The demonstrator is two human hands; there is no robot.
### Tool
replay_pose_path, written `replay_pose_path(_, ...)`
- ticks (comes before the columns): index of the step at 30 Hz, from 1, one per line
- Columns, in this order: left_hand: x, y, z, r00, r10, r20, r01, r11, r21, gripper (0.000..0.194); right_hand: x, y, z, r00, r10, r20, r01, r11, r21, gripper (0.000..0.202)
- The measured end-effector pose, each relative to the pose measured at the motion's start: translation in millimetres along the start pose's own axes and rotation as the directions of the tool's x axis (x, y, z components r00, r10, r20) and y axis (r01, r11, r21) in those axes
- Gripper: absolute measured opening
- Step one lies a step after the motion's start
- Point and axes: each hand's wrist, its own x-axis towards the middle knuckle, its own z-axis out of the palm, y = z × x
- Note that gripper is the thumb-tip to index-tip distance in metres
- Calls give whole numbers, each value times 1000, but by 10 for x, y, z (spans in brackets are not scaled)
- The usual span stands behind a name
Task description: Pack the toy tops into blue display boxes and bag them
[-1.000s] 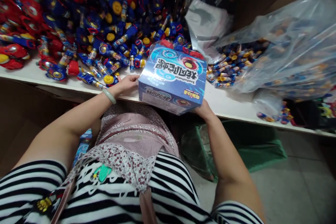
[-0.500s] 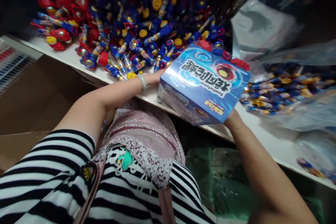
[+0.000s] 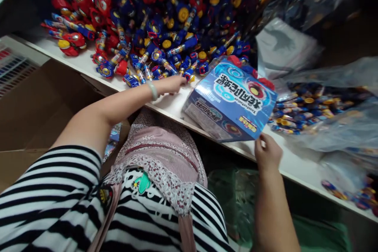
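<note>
Left hand [image 3: 174, 85] has separated from blue rectangular cardboard box [image 3: 233, 96], bare white tabletop [image 3: 174, 104] between. Box's near corner: at front edge. Right hand [image 3: 268, 150]: box's right corner. Fingers [image 3: 180, 82], both hands: curled; hold indeterminate.

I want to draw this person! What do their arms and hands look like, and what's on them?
The left hand and right hand have no gloves. A smooth, pale green bangle goes round the left wrist; none shows on the right. The left sleeve is short, with black and white stripes. The right sleeve is out of sight.
</note>
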Motion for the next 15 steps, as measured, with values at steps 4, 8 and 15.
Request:
replay_pose_path(4, -500, 139, -95, 981, 39, 192, -30, 998, -49, 13, -422, -732, 70, 999, -40, -31, 42, 998, 40, 23)
replay_pose_path(8, -680, 309, 364, 838, 174, 517, -93, 980, -178, 20, -368, -1237, 707, 818, -44, 573, -172, 933, 317, 50)
replay_pose_path(15, -475, 22, -50, 996, -44, 79, 58, 980, -189, 29, -644, -387, 125, 688, 558, 464, -715, 630, 303, 57)
